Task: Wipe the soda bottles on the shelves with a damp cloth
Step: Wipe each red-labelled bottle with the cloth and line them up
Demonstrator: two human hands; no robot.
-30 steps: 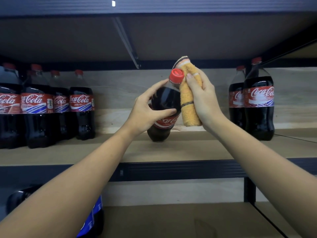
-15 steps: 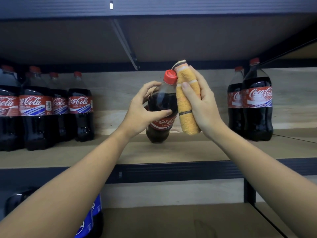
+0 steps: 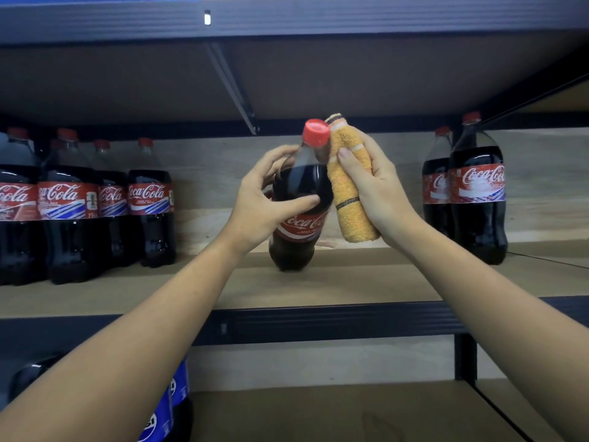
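My left hand [image 3: 263, 207] grips a Coca-Cola bottle [image 3: 301, 199] at its shoulder, thumb curled across the front of the dark drink and fingers wrapped round the far side. My right hand [image 3: 377, 189] holds a rolled orange-yellow cloth [image 3: 349, 199], fingers closed round it, thumb on its near face, and presses it against the bottle's right side, from just under the red cap [image 3: 316, 132] down to the label.

The bottle leans with its cap toward me and to the right, its base resting on the wooden middle shelf [image 3: 350, 282], roughly centred between two groups of bottles. It is clear plastic filled with dark cola. Its red label reads "Coca-Cola" in white script, partly covered by my left hand; the smaller print below is too blurred to read.

The cloth is terry-textured, with pale stripes near the top and one dark band lower down.

At the left, upright Coca-Cola bottles [image 3: 149, 202] stand in a row with the same red labels. At the right stand two more [image 3: 478, 193]. On the lower shelf, bottom left, is a bottle with a blue label [image 3: 159, 416], possibly Pepsi.
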